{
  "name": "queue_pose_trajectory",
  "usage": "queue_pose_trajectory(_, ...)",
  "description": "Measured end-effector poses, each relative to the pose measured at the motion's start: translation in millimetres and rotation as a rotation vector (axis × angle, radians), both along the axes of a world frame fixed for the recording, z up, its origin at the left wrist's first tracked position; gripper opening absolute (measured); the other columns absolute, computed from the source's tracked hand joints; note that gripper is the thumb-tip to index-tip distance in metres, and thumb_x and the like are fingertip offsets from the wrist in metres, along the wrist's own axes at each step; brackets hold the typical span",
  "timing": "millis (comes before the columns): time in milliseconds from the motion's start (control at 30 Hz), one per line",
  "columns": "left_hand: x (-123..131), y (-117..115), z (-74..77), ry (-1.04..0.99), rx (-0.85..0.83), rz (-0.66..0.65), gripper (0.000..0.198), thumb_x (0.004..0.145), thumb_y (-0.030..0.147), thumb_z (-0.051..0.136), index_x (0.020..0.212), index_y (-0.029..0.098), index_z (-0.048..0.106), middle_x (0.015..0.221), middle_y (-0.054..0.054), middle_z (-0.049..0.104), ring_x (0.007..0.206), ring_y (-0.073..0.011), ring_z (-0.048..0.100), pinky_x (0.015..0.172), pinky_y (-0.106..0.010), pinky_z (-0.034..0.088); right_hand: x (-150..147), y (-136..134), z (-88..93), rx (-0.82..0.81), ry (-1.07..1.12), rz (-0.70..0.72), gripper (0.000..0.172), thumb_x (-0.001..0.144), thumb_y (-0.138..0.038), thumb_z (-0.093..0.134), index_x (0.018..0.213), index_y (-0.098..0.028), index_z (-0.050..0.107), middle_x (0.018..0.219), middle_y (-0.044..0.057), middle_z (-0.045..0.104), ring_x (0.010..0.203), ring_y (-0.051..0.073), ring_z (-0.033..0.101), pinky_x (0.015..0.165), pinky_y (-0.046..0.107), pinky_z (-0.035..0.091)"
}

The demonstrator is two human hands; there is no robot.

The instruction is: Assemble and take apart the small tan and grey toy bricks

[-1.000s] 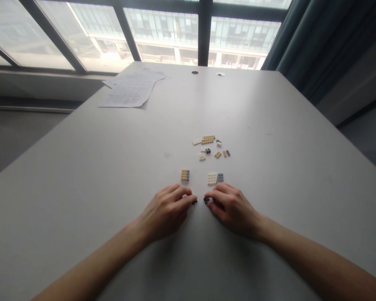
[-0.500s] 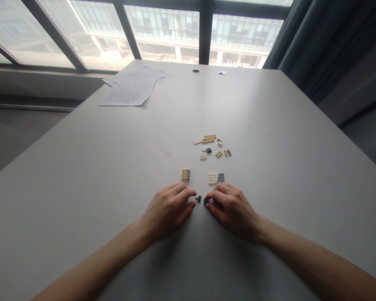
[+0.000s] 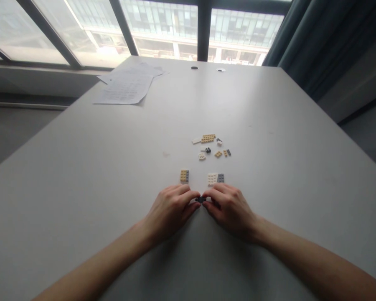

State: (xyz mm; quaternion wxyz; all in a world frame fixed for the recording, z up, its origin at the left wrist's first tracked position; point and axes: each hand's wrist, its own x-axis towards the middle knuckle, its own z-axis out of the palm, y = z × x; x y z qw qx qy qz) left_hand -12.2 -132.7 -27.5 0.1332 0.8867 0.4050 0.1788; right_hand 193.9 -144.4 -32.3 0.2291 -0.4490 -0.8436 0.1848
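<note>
Two small dark building-block pieces [image 3: 201, 200] sit against each other between my fingertips; whether they are joined I cannot tell. My left hand [image 3: 172, 205] pinches them from the left, thumb and index finger closed. From the right, my right hand [image 3: 229, 205] grips them in the same way. Just beyond the left fingers lies a tan and grey studded block [image 3: 184, 175]. A white studded plate [image 3: 212, 179] lies beyond the right fingers, with a dark grey plate [image 3: 221, 178] alongside it.
Further out on the white table [image 3: 113, 159] lie a long tan plate [image 3: 208, 138], a white flat piece [image 3: 196, 141], a dark piece [image 3: 208, 150], a curved white piece [image 3: 201, 156] and several small tan and grey pieces. Paper sheets [image 3: 125, 90] rest at the far left.
The two dark pieces, apart half a second ago, have come together. My left hand has moved right, and its fingers have closed on them. The view has shifted slightly.
</note>
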Motion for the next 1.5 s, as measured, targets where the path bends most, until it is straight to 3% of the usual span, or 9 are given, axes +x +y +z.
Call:
queue_pose_trajectory(267,4,1,-0.4,0.016,-0.006,0.0,0.017,0.09,0.031,0.053,0.098,0.022,0.066,0.078,-0.002,0.062,0.07,-0.0166,0.057,0.067,-0.028,0.044,1,-1,-0.5,-0.005,0.077,-0.004,0.012,0.086,-0.019,0.059,0.097,-0.019,0.064,0.086,0.005,0.065,0.079,0.019,0.06,0.074,0.031,0.046)
queue_pose_trajectory(500,9,5,1.5,0.02,-0.008,0.019,0.013,0.089,0.027,0.053,0.094,0.023,0.065,0.075,-0.001,0.062,0.068,-0.0163,0.058,0.065,-0.027,0.042,6,-1,0.4,-0.042,0.266,-0.109,0.01,0.084,-0.019,0.062,0.093,-0.02,0.065,0.074,0.001,0.062,0.069,0.016,0.059,0.066,0.026,0.046)
queue_pose_trajectory(1100,4,16,4.5,0.019,-0.013,0.063,0.018,0.088,0.032,0.057,0.101,0.023,0.065,0.076,0.0,0.063,0.063,-0.0131,0.056,0.062,-0.025,0.042,7,-1,-1.3,-0.068,0.296,-0.123,0.01,0.082,-0.017,0.063,0.091,-0.019,0.066,0.074,0.001,0.062,0.068,0.015,0.058,0.066,0.026,0.044)
queue_pose_trajectory(1333,14,63,27.6,0.019,-0.02,0.211,0.025,0.085,0.04,0.06,0.103,0.024,0.067,0.083,0.001,0.064,0.065,-0.0133,0.059,0.066,-0.026,0.044,4,-1,0.4,-0.056,0.346,-0.141,0.006,0.082,-0.015,0.062,0.085,-0.019,0.066,0.068,-0.001,0.059,0.062,0.013,0.055,0.063,0.024,0.042)
queue_pose_trajectory(1500,34,98,22.6,0.135,-0.031,0.288,0.028,0.083,0.04,0.059,0.105,0.025,0.068,0.105,-0.002,0.065,0.079,-0.0184,0.064,0.07,-0.029,0.047,4,1,-0.7,-0.069,0.377,-0.143,0.005,0.083,-0.016,0.061,0.083,-0.019,0.065,0.068,-0.002,0.059,0.062,0.013,0.054,0.063,0.024,0.041)
